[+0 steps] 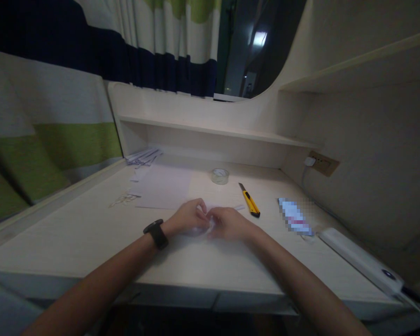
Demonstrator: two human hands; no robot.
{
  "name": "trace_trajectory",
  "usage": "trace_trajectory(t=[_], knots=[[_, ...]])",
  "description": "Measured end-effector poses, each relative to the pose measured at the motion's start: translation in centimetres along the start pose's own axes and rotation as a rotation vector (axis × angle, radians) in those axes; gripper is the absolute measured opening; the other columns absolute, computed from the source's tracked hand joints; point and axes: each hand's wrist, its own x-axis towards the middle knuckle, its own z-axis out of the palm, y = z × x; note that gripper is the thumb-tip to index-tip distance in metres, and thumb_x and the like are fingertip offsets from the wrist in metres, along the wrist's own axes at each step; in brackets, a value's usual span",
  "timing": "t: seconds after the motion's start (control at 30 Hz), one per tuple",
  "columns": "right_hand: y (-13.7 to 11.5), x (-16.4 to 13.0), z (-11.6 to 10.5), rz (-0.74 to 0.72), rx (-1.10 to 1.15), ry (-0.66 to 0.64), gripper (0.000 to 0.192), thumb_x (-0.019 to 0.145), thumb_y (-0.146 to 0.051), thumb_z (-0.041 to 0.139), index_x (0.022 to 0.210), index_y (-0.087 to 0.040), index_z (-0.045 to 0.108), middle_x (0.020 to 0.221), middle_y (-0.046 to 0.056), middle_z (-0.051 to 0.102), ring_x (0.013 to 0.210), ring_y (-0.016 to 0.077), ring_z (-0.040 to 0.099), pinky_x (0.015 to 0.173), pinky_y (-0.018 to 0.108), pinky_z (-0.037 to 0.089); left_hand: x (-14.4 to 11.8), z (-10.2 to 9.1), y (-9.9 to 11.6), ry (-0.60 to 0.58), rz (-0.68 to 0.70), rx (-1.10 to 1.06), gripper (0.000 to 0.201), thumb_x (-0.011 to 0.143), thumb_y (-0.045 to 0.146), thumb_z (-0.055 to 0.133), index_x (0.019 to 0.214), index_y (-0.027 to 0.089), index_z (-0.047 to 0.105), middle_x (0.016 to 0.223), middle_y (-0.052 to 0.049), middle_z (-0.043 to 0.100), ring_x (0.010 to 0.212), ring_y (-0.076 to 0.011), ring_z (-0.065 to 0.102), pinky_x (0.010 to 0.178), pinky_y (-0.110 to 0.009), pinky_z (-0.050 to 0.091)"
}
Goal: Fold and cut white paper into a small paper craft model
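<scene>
Both hands, left hand (pixel 189 217) and right hand (pixel 227 223), pinch a small white paper (pixel 210 225) together mid-desk (pixel 73 238). Yellow knife (pixel 249 200) lies just right; tape roll (pixel 220 176) sits toward the back edge.

A pale wooden desk (pixel 73 233) fills the view, dimly lit. A low shelf (pixel 210 130) runs along its back, and a higher shelf (pixel 353 65) juts from the cream wall (pixel 371 163) on the right. A socket (pixel 324 163) sits in that wall just above the desk. A curtain (pixel 49 116) striped white, navy and green hangs at the left and behind. A dark window (pixel 255 46) shows a faint reflected light.
</scene>
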Motion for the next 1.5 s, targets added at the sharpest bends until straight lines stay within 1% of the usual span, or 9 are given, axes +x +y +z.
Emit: trace_trajectory(t=[0.17,0.47,0.6,0.77,0.9,1.07,1.13,1.37,1.5], knots=[[0.0,-0.2,-0.1,0.001,0.027,0.018,0.043,0.063,-0.043,0.074,0.096,-0.019,0.061,0.075,-0.001,0.060,0.063,0.0126,0.052,0.056,0.021,0.030,0.1,0.0,-0.2,0.043,0.001,0.119,0.025,0.059,0.020,0.065,0.078,0.018,0.049,0.058,0.003,0.062,0.052,-0.0118,0.055,0.046,-0.019,0.032],[0.3,-0.2,-0.2,0.001,0.016,0.031,0.039,0.062,-0.040,0.075,0.093,-0.020,0.062,0.073,-0.002,0.060,0.063,0.0121,0.052,0.055,0.021,0.029,0.0,-0.1,0.6,0.092,-0.043,0.250,0.022,0.055,0.021,0.063,0.070,0.017,0.047,0.055,0.005,0.055,0.048,-0.0090,0.045,0.045,-0.020,0.026],[0.3,-0.2,-0.3,0.011,0.006,0.023,0.040,0.063,-0.039,0.075,0.094,-0.020,0.061,0.075,-0.001,0.061,0.064,0.0123,0.053,0.055,0.021,0.028,-0.1,0.0,0.5,0.061,-0.046,0.227,0.021,0.055,0.021,0.063,0.069,0.017,0.048,0.053,0.005,0.054,0.047,-0.0087,0.044,0.045,-0.021,0.024],[-0.1,-0.3,-0.8,0.006,-0.048,-0.015,0.039,0.063,-0.041,0.074,0.093,-0.020,0.061,0.077,0.000,0.063,0.066,0.0139,0.055,0.055,0.022,0.029,-0.1,0.1,0.5,0.050,-0.031,0.210,0.023,0.056,0.024,0.065,0.069,0.017,0.047,0.056,0.005,0.055,0.049,-0.0083,0.044,0.046,-0.020,0.026],[-0.8,-0.5,-1.3,-0.021,-0.120,-0.041,0.039,0.066,-0.042,0.071,0.098,-0.022,0.060,0.082,0.002,0.065,0.073,0.0174,0.058,0.060,0.024,0.032,-0.1,0.2,0.4,0.036,0.006,0.187,0.022,0.059,0.027,0.065,0.069,0.018,0.048,0.061,0.004,0.056,0.054,-0.0091,0.046,0.048,-0.020,0.028],[-1.3,-0.6,-1.4,-0.004,-0.167,-0.076,0.041,0.067,-0.041,0.070,0.101,-0.021,0.059,0.092,0.005,0.066,0.083,0.0214,0.060,0.065,0.026,0.035,-0.1,0.1,0.6,0.015,0.015,0.171,0.022,0.060,0.028,0.065,0.067,0.018,0.047,0.061,0.003,0.056,0.056,-0.0105,0.048,0.049,-0.020,0.030],[-1.2,-0.6,-1.4,-0.007,-0.160,-0.072,0.039,0.068,-0.041,0.069,0.100,-0.020,0.059,0.092,0.006,0.066,0.082,0.0216,0.060,0.065,0.026,0.035,-0.1,0.1,0.7,0.005,0.011,0.146,0.021,0.058,0.026,0.065,0.067,0.018,0.047,0.061,0.003,0.056,0.056,-0.0106,0.049,0.049,-0.020,0.030],[-1.0,-0.6,-1.3,0.014,-0.118,-0.056,0.032,0.068,-0.036,0.070,0.091,-0.016,0.060,0.081,0.006,0.065,0.072,0.0187,0.058,0.058,0.024,0.033,-0.2,0.0,1.2,0.003,-0.029,0.078,0.020,0.055,0.020,0.064,0.067,0.018,0.047,0.058,0.004,0.055,0.054,-0.0104,0.047,0.050,-0.021,0.029],[-1.1,-0.6,-1.4,0.004,-0.083,-0.042,0.032,0.069,-0.035,0.069,0.092,-0.016,0.059,0.080,0.006,0.064,0.070,0.0171,0.057,0.058,0.024,0.033,-0.2,0.0,1.1,-0.006,-0.017,0.102,0.019,0.054,0.016,0.062,0.068,0.018,0.049,0.061,0.003,0.057,0.056,-0.0111,0.049,0.050,-0.021,0.030]])
